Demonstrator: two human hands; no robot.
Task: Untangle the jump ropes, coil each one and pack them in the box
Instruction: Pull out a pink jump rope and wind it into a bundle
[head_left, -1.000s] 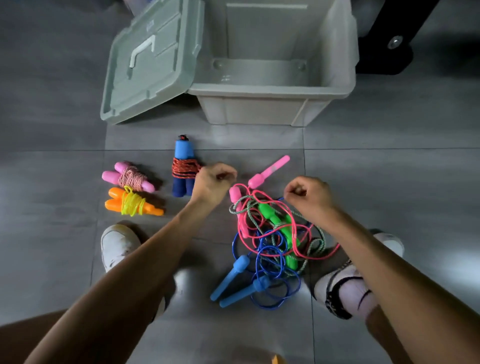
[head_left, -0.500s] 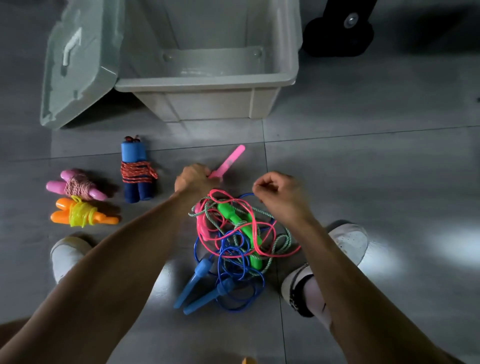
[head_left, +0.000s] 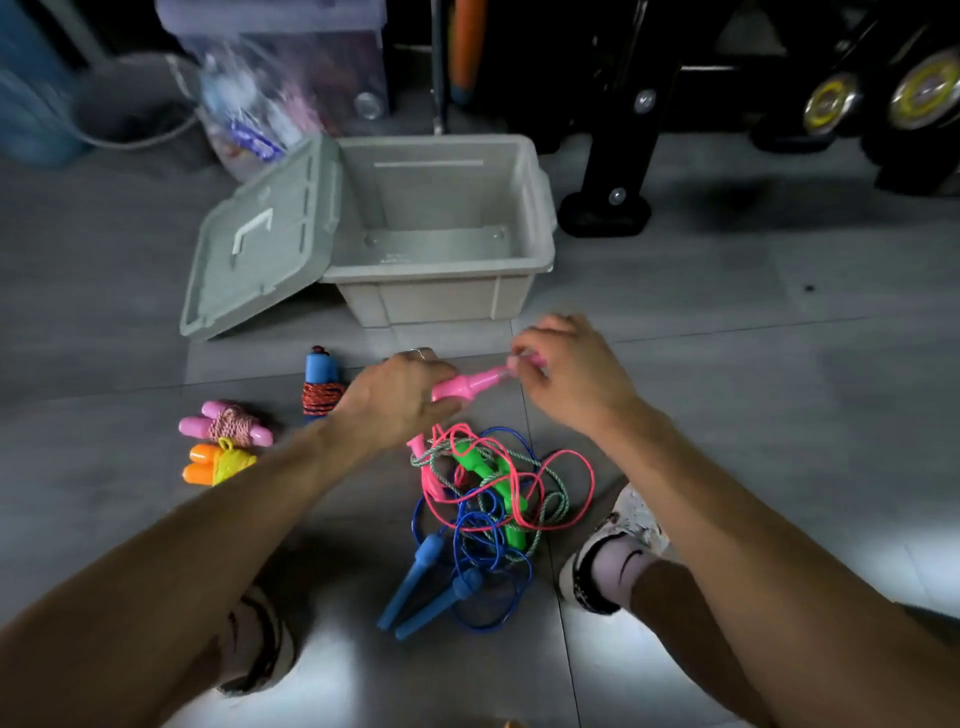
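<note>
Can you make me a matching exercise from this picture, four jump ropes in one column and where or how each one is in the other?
Column one:
1. pink-handled rope
2. orange-handled rope
3. green-handled rope
4. dark blue-handled rope

Column two:
A. buried in the tangle
B. one handle held in both hands
C. bound with red-and-black cord
D. bundled with yellow cord

Pairs: 1-B, 2-D, 3-A, 4-C
</note>
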